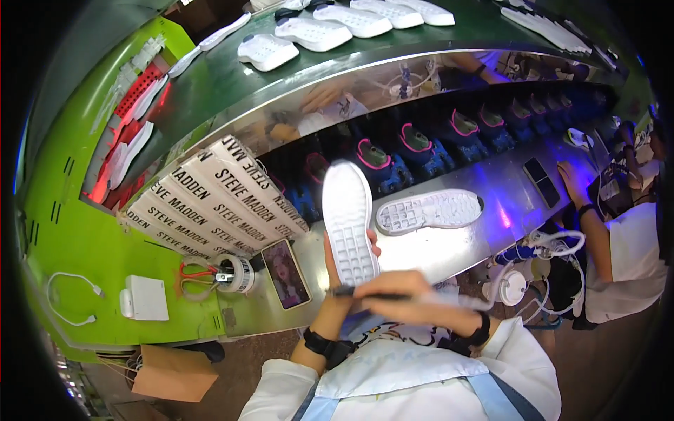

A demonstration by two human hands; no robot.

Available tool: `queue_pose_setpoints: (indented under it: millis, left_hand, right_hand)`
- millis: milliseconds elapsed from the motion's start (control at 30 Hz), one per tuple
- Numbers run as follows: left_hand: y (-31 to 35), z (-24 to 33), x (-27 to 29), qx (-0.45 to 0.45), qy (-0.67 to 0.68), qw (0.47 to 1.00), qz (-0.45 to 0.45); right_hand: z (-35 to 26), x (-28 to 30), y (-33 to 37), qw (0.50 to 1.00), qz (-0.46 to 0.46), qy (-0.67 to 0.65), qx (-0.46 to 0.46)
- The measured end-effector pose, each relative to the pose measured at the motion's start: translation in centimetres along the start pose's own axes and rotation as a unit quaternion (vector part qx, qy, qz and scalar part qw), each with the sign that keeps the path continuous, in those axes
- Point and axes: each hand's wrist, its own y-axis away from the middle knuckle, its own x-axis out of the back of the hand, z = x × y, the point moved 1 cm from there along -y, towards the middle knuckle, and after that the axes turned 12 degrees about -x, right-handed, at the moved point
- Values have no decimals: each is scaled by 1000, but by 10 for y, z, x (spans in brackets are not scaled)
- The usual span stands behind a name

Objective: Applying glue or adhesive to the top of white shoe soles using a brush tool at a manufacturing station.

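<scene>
A white shoe sole (347,210) stands nearly upright over the metal bench, its gridded inner side facing me. My left hand (330,265) is closed around its lower part, fingers showing at both edges. In front of the sole's lower end, my right hand (404,298), blurred by motion, grips a slim dark brush-like tool (344,290). The tool's tip points left, near my left wrist, and a pale tube seems to trail from it to the right. Whether it touches the sole, I cannot tell. A second white sole (430,210) lies gridded side up on the bench.
Shoe uppers with pink edging (373,154) line a dark channel behind the bench. Several white soles (312,33) rest on the green shelf above. At left are a printed box (210,200), a phone (286,274), tape (242,274) and scissors (196,274). A co-worker's arm (593,231) reaches in at right.
</scene>
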Motion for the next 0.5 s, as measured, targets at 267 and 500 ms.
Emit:
queue_pose_setpoints:
  millis: [267, 500]
  left_hand:
    - [-22, 19, -56, 104, -358, 926, -52]
    - [-56, 13, -34, 365, -555, 715, -219]
  right_hand:
    - [-25, 36, -9, 988, -61, -43, -135]
    - [-28, 43, -4, 971, -73, 198, 116]
